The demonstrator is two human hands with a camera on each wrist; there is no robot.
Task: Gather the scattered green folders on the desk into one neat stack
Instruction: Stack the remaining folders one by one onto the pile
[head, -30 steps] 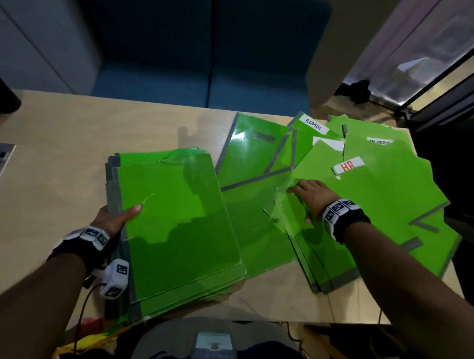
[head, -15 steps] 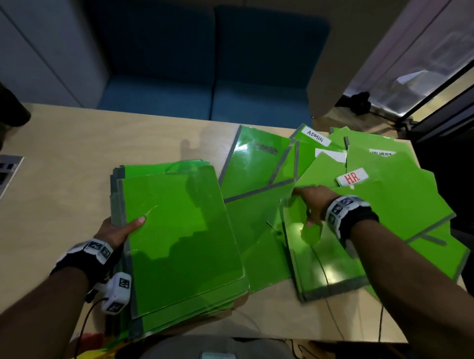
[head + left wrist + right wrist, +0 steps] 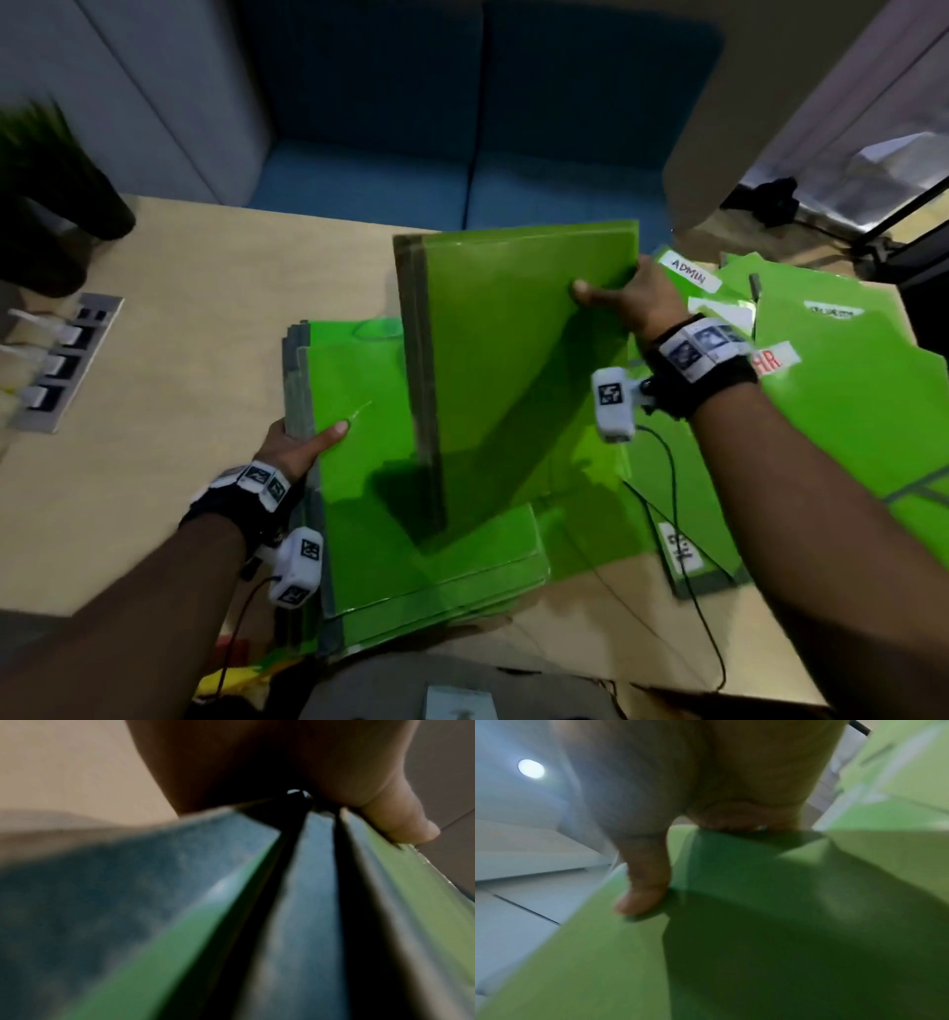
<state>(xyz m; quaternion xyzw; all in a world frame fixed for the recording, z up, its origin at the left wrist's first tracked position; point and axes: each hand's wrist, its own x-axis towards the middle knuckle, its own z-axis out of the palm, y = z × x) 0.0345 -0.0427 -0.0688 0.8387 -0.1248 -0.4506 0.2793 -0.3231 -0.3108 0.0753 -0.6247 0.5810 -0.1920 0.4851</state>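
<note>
A lifted folder stands above the stack, loose folders to its right.

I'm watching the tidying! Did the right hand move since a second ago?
Yes. The right hand went from lying flat on the scattered folders to up and left, holding a lifted folder over the stack.

Glossy plastic green folders on a matt pale wood desk

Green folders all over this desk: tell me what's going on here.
A person is gathering them into one pile. The left hand holds the spine edge of the stack lying on the desk. The right hand grips a lifted batch of folders, held tilted above the stack. More folders, including ones labelled ADMIN and HR, still lie scattered to the right.
</note>
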